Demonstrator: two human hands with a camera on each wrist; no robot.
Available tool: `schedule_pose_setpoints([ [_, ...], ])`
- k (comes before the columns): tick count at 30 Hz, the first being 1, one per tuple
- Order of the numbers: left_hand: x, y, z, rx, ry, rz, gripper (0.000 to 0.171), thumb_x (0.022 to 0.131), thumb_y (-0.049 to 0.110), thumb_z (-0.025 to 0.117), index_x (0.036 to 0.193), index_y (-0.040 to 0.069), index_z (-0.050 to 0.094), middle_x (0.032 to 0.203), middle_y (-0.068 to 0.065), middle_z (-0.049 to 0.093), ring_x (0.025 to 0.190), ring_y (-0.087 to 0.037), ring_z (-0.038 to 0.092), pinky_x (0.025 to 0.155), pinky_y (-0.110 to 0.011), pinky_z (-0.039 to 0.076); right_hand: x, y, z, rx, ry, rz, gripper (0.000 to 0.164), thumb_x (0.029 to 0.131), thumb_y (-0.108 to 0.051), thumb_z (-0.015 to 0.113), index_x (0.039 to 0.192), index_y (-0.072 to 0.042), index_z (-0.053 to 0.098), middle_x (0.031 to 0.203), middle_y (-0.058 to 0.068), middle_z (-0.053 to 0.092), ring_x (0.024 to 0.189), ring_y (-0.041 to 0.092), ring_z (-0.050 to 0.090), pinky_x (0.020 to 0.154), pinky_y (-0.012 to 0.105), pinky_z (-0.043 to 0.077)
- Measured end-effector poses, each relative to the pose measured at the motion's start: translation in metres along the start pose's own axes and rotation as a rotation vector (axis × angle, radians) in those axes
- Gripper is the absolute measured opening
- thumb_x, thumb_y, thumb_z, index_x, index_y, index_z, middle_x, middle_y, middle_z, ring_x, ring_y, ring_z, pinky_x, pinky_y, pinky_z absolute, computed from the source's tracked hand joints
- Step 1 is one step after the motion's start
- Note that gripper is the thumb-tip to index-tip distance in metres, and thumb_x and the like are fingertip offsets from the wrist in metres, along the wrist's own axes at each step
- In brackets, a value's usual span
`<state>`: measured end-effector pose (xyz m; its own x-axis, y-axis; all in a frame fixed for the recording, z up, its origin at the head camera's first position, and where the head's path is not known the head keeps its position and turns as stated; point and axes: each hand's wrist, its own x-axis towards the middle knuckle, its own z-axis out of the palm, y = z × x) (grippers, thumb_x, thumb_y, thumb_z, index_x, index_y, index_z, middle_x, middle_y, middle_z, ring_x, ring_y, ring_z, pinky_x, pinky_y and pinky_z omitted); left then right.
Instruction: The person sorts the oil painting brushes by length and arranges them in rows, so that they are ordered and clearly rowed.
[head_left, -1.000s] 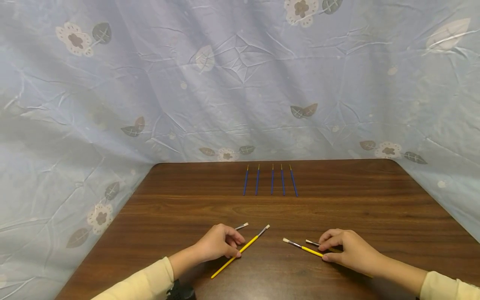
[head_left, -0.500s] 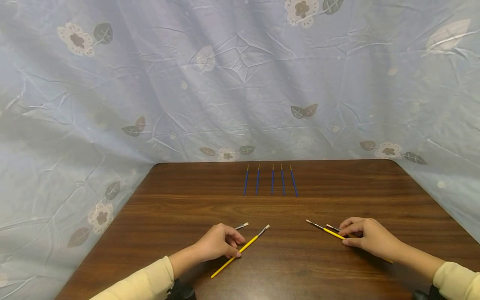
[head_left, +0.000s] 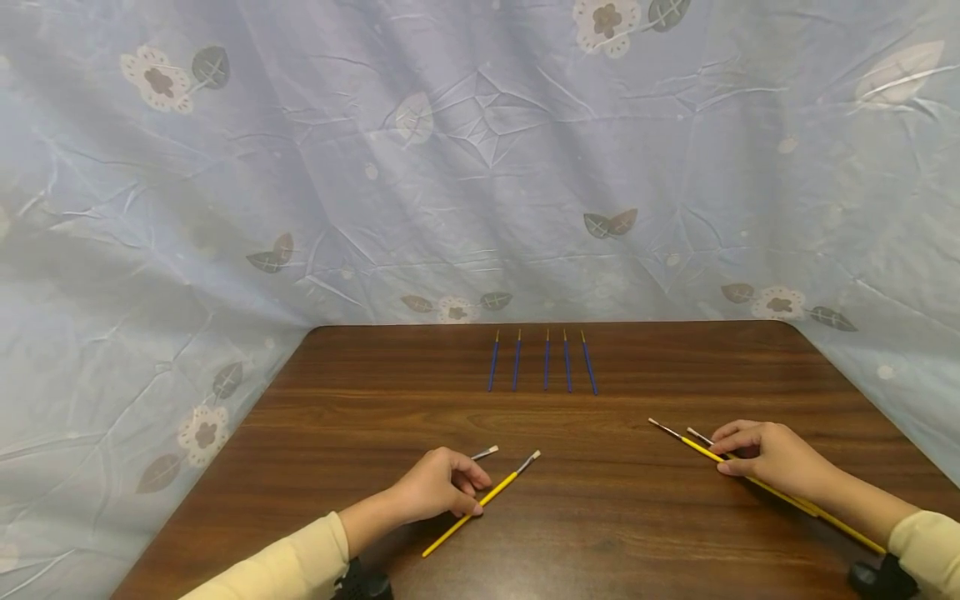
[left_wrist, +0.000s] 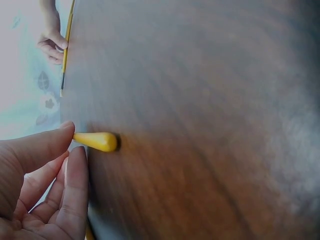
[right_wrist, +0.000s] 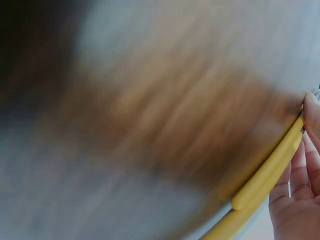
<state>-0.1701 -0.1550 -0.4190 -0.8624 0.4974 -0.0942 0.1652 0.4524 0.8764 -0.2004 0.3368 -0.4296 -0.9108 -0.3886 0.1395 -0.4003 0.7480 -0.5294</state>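
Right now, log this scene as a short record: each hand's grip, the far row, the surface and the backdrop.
Left grip: pinches a yellow brush
Beyond left grip: second brush, bristle end showing, handle mostly hidden by the hand
Right grip: holds two yellow brushes, bristle ends apart
Far row: five blue brushes, side by side without touching, tips toward the backdrop
Surface: brown wood-grain table
Backdrop: pale floral fabric

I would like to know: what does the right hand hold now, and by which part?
The right hand holds two yellow paintbrushes by their handles, toward the bristles; some finger contact is hidden.
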Motion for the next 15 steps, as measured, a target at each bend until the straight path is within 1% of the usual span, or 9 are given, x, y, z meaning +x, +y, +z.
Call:
schedule_pose_setpoints([
  [6,0.0008,-0.0008,-0.0002,-0.002,-0.001,0.0,0.027,0.072,-0.008,0.081,0.097,0.0,0.073,0.089,-0.005,0.065,0.076,-0.017,0.062,0.058,-0.027,0.058,0.0003,0.0088,-0.0053,-0.04,0.014,-0.008,0.024,0.078,-0.031,0.081,0.098,-0.018,0.077,0.107,-0.003,0.067,0.094,0.003,0.059,0.071,0.024,0.052],
  [15,0.0011,0.0,0.0,-0.001,-0.005,-0.003,0.027,0.072,-0.007,0.081,0.097,0.0,0.073,0.088,-0.005,0.064,0.074,-0.017,0.062,0.057,-0.027,0.058,0.0008,0.0067,-0.0065,-0.046,0.031,0.007,0.027,0.076,-0.031,0.083,0.098,-0.018,0.077,0.107,-0.002,0.066,0.093,0.003,0.059,0.072,0.024,0.052],
])
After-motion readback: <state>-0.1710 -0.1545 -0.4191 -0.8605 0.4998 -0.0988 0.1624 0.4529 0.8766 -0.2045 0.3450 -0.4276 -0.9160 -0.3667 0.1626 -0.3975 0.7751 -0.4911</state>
